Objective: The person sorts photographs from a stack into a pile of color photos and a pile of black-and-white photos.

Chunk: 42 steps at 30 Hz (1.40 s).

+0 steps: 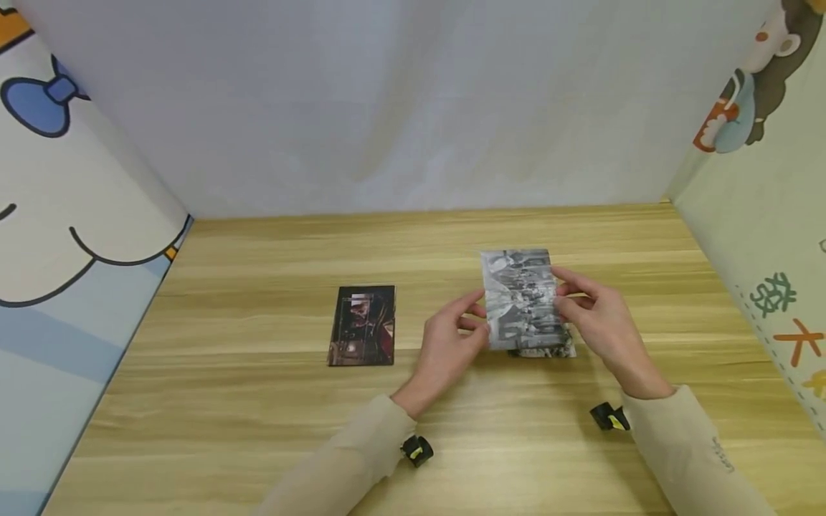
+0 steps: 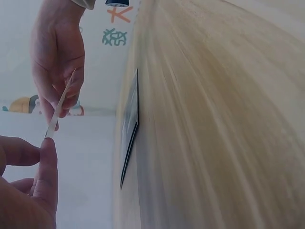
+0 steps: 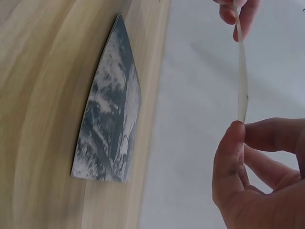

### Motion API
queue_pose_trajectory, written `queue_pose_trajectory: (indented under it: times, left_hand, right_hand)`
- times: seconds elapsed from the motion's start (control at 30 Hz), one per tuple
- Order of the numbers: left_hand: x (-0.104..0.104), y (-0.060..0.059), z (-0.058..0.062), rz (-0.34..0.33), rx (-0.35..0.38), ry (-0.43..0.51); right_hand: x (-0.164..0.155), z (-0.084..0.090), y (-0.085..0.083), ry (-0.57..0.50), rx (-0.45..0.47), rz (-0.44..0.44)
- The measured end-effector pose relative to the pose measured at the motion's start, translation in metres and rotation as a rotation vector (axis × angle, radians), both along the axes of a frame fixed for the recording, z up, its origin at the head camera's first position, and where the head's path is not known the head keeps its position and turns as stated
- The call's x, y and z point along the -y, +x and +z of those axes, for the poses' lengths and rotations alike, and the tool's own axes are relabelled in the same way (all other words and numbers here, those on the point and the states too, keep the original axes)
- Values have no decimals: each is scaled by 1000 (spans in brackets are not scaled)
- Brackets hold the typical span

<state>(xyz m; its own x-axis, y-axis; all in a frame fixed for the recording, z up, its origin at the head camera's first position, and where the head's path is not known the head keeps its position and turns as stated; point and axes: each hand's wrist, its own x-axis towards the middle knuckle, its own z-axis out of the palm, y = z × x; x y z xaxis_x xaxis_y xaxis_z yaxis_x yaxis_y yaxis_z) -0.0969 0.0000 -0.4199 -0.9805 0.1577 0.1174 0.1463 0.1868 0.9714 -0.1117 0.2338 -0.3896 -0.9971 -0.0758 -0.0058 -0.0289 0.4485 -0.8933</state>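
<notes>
A light wooden tabletop with pale grain (image 1: 258, 444) sits boxed in by panels: a plain white sheet backdrop (image 1: 400, 107) behind, a cartoon-printed board with a blue bow (image 1: 58, 215) at left, and a pale green board with a cartoon figure and coloured characters (image 1: 768, 236) at right. Soft, even light falls throughout.

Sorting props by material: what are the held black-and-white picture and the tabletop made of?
The black-and-white picture, pinched by the left hand and right hand, looks like thin glossy photo card: edge-on it bows slightly. The tabletop seems light wood or wood-look laminate, with streaked grain and a matte finish.
</notes>
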Motion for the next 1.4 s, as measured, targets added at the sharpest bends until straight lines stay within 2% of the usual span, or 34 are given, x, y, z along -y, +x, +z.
queue_pose_trajectory:
  times: [0.4,0.73,1.13,1.4]
  left_hand:
    - [-16,-6,-2,-16,-9,-33]
    - [-26,-11,-5,-20,36,-31]
    - [-32,-14,-3,-36,64,-111]
    - [-35,-19,-4,-45,66,-231]
  right_hand:
    - [-13,-5,-2,93,-10,-19]
    - [-22,-7,-4,139,-24,-19]
    - [-28,-13,-7,198,-18,10]
    - [-31,-14,-9,229,12,24]
